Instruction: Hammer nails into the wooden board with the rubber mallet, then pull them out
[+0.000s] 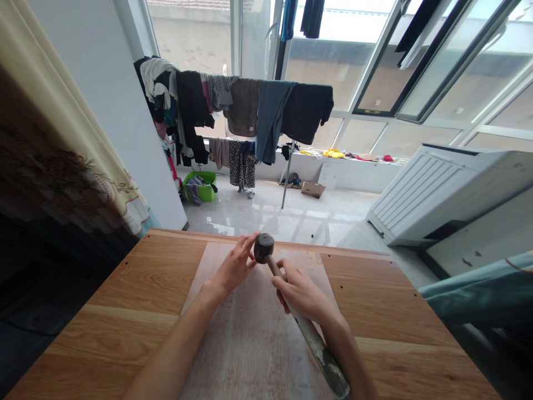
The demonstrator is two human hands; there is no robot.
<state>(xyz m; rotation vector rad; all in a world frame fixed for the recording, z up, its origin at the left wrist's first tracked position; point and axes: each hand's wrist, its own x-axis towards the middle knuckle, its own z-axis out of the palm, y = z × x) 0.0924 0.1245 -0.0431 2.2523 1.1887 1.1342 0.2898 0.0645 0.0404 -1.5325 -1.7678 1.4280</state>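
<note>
A mallet [264,248] with a dark round head and a long worn wooden handle slants over a whitish, scuffed board [250,344]. My right hand [297,289] is wrapped round its handle, not far below the head. Close to the left side of the mallet head, my left hand [238,260] has its fingers bent together near the board's far edge. The head partly hides those fingertips, so whatever they pinch does not show. Beneath the board lies a wood-grain panel [141,289] with several small dark holes along its edges.
Beyond the panel's far edge is a shiny tiled floor [258,219]. A drying rack hung with clothes [272,116] stands by the windows, with a green basin [207,191] below. On the right is a white appliance [441,189]; a curtain [62,111] hangs at left.
</note>
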